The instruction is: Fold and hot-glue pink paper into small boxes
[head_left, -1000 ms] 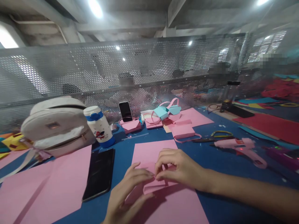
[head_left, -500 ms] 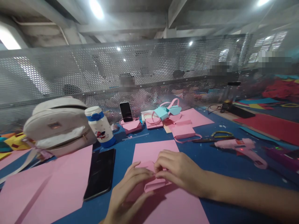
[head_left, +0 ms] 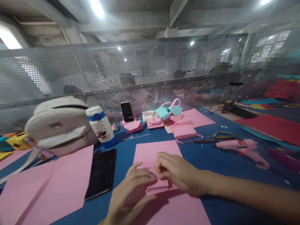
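Observation:
A small piece of folded pink paper (head_left: 156,188), shaped like a shallow box, sits above a large pink sheet (head_left: 180,207). My left hand (head_left: 131,189) grips its left side, with the thumb along the near edge and the fingers across the top. From the right, my right hand (head_left: 179,170) has its fingers curled and pressed on the upper part of the same piece, close to my left fingertips. The fingers cover part of the fold between them.
A black phone (head_left: 102,175) and more pink sheets (head_left: 58,187) lie left, before a bottle (head_left: 102,128) and a pale backpack (head_left: 58,125). Finished-looking pink paper bags (head_left: 185,132) stand behind. Scissors (head_left: 219,137) and a pink glue gun (head_left: 245,148) lie right.
My right fingers have drawn in tighter, with the thumb shifting slightly up and inward on the folded paper. More of the paper's near right edge shows; my left hand stays nearly still.

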The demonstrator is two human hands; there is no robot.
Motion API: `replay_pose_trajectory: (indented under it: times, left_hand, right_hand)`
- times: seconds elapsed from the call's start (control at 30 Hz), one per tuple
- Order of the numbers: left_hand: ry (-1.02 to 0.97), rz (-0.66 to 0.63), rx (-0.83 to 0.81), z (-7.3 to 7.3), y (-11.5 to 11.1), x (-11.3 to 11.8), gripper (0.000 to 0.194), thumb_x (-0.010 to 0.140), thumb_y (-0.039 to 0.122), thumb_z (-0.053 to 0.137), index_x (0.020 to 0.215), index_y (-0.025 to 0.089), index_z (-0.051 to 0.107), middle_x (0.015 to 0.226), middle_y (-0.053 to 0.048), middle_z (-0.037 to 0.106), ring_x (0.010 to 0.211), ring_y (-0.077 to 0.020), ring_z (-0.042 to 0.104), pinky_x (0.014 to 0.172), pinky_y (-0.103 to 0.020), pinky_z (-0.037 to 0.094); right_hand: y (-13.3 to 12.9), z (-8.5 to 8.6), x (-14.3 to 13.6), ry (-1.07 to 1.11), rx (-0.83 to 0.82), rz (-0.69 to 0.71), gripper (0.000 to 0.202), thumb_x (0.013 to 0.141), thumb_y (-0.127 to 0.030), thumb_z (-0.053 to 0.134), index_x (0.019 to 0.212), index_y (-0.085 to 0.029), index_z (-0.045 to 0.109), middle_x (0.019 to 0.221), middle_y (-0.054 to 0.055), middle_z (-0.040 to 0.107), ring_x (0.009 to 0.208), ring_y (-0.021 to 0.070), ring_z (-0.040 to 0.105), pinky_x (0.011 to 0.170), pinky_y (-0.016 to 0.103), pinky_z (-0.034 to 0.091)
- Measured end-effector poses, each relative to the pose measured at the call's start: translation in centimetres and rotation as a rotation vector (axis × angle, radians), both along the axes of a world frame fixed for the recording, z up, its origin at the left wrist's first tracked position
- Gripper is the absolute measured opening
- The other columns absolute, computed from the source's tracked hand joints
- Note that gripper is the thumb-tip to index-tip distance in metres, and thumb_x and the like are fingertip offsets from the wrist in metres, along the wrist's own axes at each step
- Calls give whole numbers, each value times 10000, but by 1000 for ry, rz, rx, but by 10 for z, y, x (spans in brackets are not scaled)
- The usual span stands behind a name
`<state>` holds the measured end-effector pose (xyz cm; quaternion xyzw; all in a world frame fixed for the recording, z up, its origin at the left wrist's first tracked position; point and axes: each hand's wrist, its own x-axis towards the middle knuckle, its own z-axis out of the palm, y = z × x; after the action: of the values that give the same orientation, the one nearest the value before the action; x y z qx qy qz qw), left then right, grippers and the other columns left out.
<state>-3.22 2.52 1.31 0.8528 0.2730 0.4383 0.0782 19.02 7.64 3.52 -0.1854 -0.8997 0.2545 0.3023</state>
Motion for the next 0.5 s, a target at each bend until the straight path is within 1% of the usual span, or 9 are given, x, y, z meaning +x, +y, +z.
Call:
replay_pose_trajectory:
  times: [0.07, 0.13, 0.23, 0.37, 0.5]
  left_hand:
    - [1, -3, 11, 0, 0, -1, 293, 856, 212, 726, 1131, 195, 627, 980, -46, 752, 923, -169, 722, 1117, -413, 424]
    - [1, 1, 16, 0, 1, -1, 293, 864, 217, 717, 1141, 195, 623, 983, -52, 750, 919, -176, 724, 1106, -435, 436]
    - [-3, 4, 8, -2, 2, -2, 290, 869, 231, 711, 1143, 197, 624, 986, -56, 749, 914, -182, 727, 1097, -449, 446]
    - [-2, -7, 4, -1, 0, -2, 292, 863, 224, 717, 1138, 189, 624, 986, -53, 746, 918, -175, 725, 1111, -427, 436]
    - [2, -7, 10, 0, 0, -3, 252, 884, 189, 687, 1127, 184, 619, 978, -48, 744, 922, -161, 720, 1123, -401, 420]
  right_hand:
    - [0, 3, 0, 37, -51, 31, 427, 1041, -528, 263, 858, -198, 464, 843, 29, 519, 691, 153, 457, 659, 284, 405]
    - [0, 6, 1, 51, -81, 59, 472, 1027, -577, 227, 861, -199, 457, 848, 33, 515, 704, 156, 452, 670, 290, 407]
    - [0, 9, 1, 47, -109, 80, 472, 1026, -581, 234, 861, -197, 453, 846, 31, 504, 721, 158, 445, 688, 296, 403]
    - [0, 7, 2, 62, -153, 101, 463, 1019, -589, 259, 860, -198, 448, 846, 24, 484, 722, 157, 432, 702, 301, 400]
    - [4, 4, 5, 133, -259, 120, 439, 1011, -588, 314, 864, -196, 445, 848, 12, 453, 700, 145, 413, 662, 281, 392]
